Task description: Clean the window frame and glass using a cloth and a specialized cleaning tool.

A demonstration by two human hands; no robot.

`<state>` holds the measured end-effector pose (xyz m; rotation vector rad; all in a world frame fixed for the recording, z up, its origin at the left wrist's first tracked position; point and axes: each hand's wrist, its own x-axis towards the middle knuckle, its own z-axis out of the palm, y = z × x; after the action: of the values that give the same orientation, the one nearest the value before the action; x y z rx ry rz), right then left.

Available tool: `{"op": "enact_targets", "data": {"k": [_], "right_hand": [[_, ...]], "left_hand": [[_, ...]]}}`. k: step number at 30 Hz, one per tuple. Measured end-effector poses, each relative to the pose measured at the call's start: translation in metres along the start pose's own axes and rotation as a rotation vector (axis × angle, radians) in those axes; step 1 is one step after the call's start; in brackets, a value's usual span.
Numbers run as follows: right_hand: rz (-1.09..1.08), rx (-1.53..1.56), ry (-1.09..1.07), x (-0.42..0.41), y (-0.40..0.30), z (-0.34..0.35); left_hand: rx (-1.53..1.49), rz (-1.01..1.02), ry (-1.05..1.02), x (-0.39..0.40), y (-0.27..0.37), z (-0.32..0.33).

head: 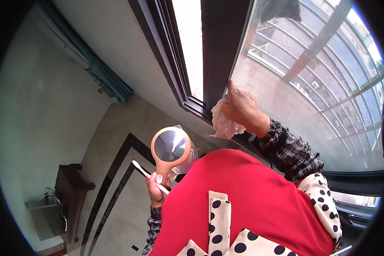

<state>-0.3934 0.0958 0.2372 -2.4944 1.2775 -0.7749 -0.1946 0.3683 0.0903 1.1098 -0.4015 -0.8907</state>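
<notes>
My left hand [156,189] grips the orange handle of a clear kettle or pitcher [171,145] with a shiny dark lid, along with a white toothbrush [141,168]. The toothbrush slants up to the left of the handle. Against the dark window frame [222,48], my right hand [243,105] is closed on a crumpled pale cloth or tissue [225,123], which hangs below its fingers. That hand is at the lower left edge of a mesh screen [275,73].
A dark wooden piece of furniture [72,198] and a small cabinet [46,220] stand at the lower left. A teal curtain [96,60] hangs at the upper left. Dark stripes border the floor [121,217]. My red apron [236,182] fills the lower middle.
</notes>
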Motion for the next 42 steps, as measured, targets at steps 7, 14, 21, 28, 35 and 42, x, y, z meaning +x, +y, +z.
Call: {"op": "enact_targets", "data": {"k": [7,14,21,28,35,42], "right_hand": [[-0.077,0.039,0.018,0.005,0.006,0.008],[-0.073,0.016,-0.02,0.005,-0.001,0.0],[-0.067,0.009,-0.048,0.007,0.0,-0.001],[-0.026,0.033,-0.093,0.011,-0.001,0.001],[-0.078,0.012,-0.091,0.01,-0.006,-0.001],[-0.076,-0.017,-0.057,0.015,-0.003,0.007]], "left_hand": [[-0.12,0.02,0.031,-0.011,-0.01,0.001],[-0.119,-0.017,0.061,-0.016,-0.016,-0.005],[-0.118,-0.014,0.045,-0.018,-0.02,0.005],[-0.084,-0.024,0.02,-0.022,-0.018,0.016],[-0.136,-0.007,0.037,-0.03,-0.027,0.02],[-0.11,-0.039,0.094,-0.034,-0.023,0.026]]}}
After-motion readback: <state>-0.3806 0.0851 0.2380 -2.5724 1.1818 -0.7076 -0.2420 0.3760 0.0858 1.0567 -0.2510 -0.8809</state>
